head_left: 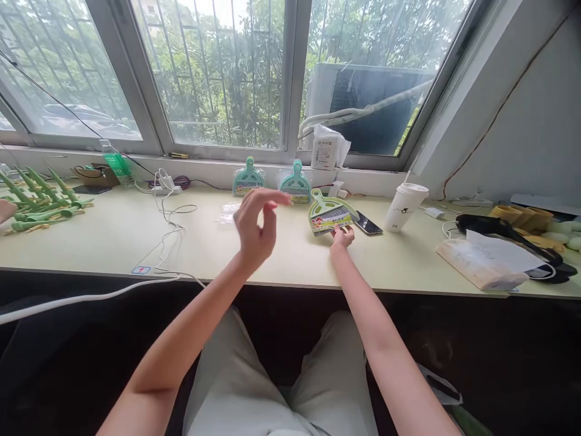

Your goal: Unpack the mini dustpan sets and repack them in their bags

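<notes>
My right hand [343, 236] grips the lower edge of a yellow-green dustpan and brush set [324, 221], with a printed label across its bristles. The set is tilted up just above the tabletop. My left hand [258, 221] is raised over the table to the left of it, fingers bent and stretched rightward, thumb apart, with nothing seen in it. Behind it stand two teal dustpan and brush sets [249, 179], [296, 180] in clear wrapping near the window sill. Crumpled clear plastic [228, 213] lies left of my left hand.
A phone [368, 223] and a white cup with a straw [405, 207] are right of my right hand. Farther right lies a tissue pack [483, 263]. White cables [170, 224] cross the left table. Another person's hand [5, 209] is by green plastic pieces [40, 203].
</notes>
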`<state>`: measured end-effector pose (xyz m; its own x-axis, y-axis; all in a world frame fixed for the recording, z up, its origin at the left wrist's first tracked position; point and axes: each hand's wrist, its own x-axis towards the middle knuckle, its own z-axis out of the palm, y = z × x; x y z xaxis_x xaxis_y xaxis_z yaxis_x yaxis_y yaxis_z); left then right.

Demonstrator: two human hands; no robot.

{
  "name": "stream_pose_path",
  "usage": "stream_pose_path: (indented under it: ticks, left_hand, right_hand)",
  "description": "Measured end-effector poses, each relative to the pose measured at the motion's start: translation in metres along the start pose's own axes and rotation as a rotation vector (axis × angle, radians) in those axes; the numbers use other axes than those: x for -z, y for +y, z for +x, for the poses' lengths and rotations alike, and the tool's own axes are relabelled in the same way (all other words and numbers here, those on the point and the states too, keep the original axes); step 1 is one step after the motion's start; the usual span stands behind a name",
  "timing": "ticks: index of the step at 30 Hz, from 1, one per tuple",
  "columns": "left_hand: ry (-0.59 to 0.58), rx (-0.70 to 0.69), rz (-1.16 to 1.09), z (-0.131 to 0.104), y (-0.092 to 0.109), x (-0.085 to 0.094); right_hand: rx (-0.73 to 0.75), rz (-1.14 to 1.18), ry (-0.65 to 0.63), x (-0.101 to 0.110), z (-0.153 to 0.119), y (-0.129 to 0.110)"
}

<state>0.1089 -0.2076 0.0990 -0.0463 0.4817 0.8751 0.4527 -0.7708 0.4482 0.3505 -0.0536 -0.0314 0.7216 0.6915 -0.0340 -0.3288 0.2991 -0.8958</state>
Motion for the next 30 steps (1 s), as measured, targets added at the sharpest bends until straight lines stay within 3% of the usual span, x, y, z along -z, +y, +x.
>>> stream_pose_path:
  ticks: [5,7,8,12,15,17,19,22,25,28,30]
  left_hand:
    - [-0.274,0.843,-0.368,0.014,-0.119,-0.054]
    - [-0.369,0.95,-0.514,0.009,-0.159,-0.069]
    - [-0.373,1.013,-0.561,0.006,-0.174,-0.074]
    - [-0.1,1.173,-0.599,-0.003,-0.211,-0.078]
    - [0.105,1.195,-0.569,-0.005,-0.221,-0.07]
    - [0.21,1.211,-0.548,-0.006,-0.222,-0.067]
    - [0.267,1.19,-0.537,-0.007,-0.22,-0.065]
    - [0.228,1.169,-0.5,-0.01,-0.214,-0.066]
    - [0.128,1.164,-0.439,-0.01,-0.206,-0.068]
    - [0.022,1.134,-0.328,-0.011,-0.198,-0.075]
    - [-0.04,1.024,-0.224,-0.013,-0.191,-0.082]
  right_hand:
    - [-0.025,-0.002,-0.262,-0.03,-0.022,0.009]
    - [-0.087,0.032,-0.351,-0.05,-0.036,0.016]
    - [-0.102,0.041,-0.387,-0.061,-0.043,0.02]
    - [-0.101,-0.082,-0.545,-0.09,-0.06,0.034]
    - [-0.14,-0.385,-0.627,-0.09,-0.056,0.036]
    - [-0.136,-0.512,-0.564,-0.083,-0.046,0.032]
    - [-0.144,-0.471,-0.434,-0.075,-0.032,0.026]
    - [-0.092,-0.212,-0.221,-0.064,-0.012,0.017]
    - [-0.021,-0.229,-0.103,-0.058,-0.008,0.009]
    - [0.134,-0.449,-0.164,-0.062,-0.024,0.008]
    - [0.392,-0.604,-0.319,-0.066,-0.04,0.01]
